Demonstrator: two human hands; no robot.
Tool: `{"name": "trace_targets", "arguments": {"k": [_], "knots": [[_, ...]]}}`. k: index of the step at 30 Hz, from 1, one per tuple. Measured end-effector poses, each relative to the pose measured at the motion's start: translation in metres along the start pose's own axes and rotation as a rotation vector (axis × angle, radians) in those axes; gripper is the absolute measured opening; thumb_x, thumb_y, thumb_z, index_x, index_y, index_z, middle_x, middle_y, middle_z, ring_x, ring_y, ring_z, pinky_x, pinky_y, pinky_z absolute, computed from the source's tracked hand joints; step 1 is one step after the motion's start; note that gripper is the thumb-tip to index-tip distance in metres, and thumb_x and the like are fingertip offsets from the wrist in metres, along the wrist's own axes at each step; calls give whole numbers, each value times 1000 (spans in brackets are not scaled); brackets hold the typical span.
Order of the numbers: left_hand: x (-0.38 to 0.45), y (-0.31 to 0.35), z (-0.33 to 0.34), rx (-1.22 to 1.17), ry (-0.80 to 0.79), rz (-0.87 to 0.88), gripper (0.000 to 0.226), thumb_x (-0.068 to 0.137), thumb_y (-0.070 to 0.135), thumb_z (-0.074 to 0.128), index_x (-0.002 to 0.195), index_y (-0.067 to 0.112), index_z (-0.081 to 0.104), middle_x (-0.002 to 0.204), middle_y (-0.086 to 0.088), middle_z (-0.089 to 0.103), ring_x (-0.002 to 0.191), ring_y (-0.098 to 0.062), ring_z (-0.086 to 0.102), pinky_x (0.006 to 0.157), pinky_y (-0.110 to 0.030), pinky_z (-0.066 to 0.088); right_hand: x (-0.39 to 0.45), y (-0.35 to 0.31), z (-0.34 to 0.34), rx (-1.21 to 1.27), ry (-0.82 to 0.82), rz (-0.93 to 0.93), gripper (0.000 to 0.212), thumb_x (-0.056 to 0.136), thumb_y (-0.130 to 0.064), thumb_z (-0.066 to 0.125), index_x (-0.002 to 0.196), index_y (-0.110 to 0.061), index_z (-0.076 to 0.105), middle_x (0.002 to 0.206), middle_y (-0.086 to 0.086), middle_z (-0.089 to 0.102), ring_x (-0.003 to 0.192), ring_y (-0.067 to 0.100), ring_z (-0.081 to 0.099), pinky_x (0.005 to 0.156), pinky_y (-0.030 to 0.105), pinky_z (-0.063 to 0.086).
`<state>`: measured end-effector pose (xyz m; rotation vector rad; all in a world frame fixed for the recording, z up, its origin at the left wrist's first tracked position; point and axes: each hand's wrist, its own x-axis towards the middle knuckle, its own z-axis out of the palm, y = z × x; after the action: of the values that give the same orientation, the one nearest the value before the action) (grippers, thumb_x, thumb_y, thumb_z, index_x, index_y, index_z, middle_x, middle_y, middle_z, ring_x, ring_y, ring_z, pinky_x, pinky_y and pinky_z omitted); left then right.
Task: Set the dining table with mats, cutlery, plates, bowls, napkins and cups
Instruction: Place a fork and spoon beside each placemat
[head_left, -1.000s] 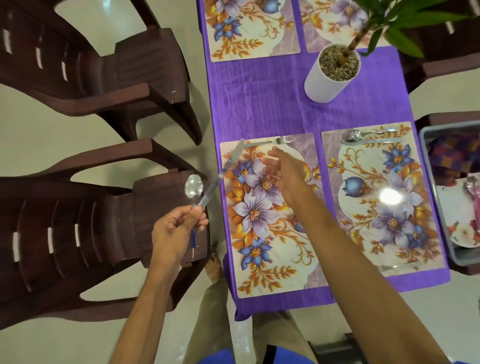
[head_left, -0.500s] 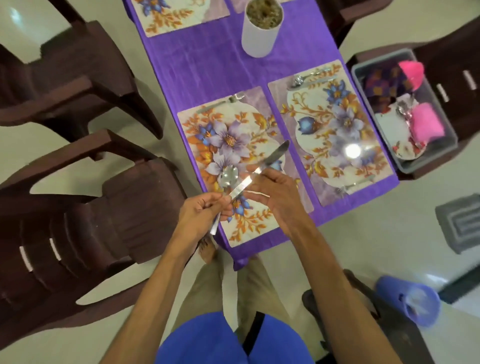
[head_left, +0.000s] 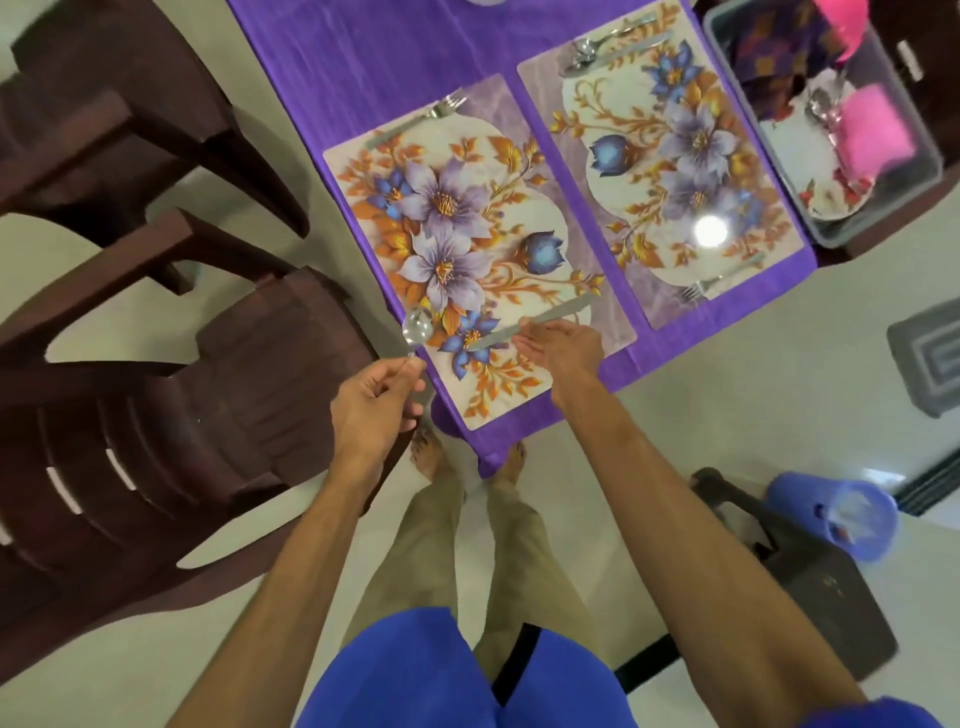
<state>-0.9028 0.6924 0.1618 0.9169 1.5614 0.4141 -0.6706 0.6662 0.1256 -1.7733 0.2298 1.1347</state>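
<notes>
A floral place mat (head_left: 467, 249) lies on the purple tablecloth (head_left: 374, 52) at the table's near end. A fork (head_left: 415, 122) rests along its far edge. A knife (head_left: 545, 318) lies across the mat's near part, and my right hand (head_left: 563, 351) touches its middle with straight fingers. My left hand (head_left: 376, 402) pinches the handle of a spoon (head_left: 417, 327), held upright at the mat's left edge. The second mat (head_left: 670, 156) to the right carries a spoon and knife (head_left: 613, 44) at its far edge and a fork (head_left: 722, 280) at its near edge.
A grey bin (head_left: 893, 171) right of the table holds plates, pink cups and folded cloths. Brown chairs (head_left: 156, 364) stand close on the left. On the floor at the right are a dark stool (head_left: 815, 587), a blue jug (head_left: 847, 519) and a grey floor mat (head_left: 930, 358).
The knife passed from my left hand to my right and now lies on the mat's near part. My left hand keeps only the spoon and has drawn back to the mat's left edge.
</notes>
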Motion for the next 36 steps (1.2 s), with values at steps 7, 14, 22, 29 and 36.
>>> {"name": "trace_targets", "arguments": {"k": [7, 14, 22, 29, 36], "knots": [[-6, -9, 7, 36, -6, 12, 22, 100, 44, 67, 106, 27, 79, 84, 9, 73, 81, 6, 67, 57, -13, 47, 16, 2, -2, -63, -10, 28, 25, 82, -2, 85, 99, 8, 70, 92, 22, 77, 80, 34, 79, 82, 45, 64], [-7, -3, 12, -16, -37, 0, 21, 98, 42, 68, 107, 27, 79, 83, 11, 73, 91, 6, 69, 58, -12, 51, 15, -1, -16, -110, -123, 72, 17, 94, 5, 65, 110, 10, 66, 99, 24, 76, 79, 26, 77, 72, 33, 64], [-6, -3, 16, 11, -72, -3, 28, 97, 49, 64, 100, 24, 78, 106, 17, 77, 108, 2, 68, 67, -22, 60, 13, 0, -9, -129, -1, 128, 34, 80, -7, 88, 107, 7, 73, 90, 17, 79, 78, 27, 79, 82, 42, 65], [-9, -8, 23, 7, -116, -61, 32, 102, 48, 59, 93, 22, 75, 110, 15, 77, 110, -4, 70, 78, -32, 64, 8, 9, -10, -58, 6, 175, 23, 97, -11, 70, 105, 10, 71, 95, 20, 77, 85, 31, 78, 88, 44, 63], [-20, 2, 34, 53, -210, -19, 17, 104, 31, 63, 112, 26, 77, 111, 17, 75, 103, -2, 70, 66, -13, 56, -17, -12, -25, -320, -75, 13, 50, 105, -50, 52, 102, -6, 75, 88, 13, 79, 74, 26, 78, 61, 28, 61]]}}
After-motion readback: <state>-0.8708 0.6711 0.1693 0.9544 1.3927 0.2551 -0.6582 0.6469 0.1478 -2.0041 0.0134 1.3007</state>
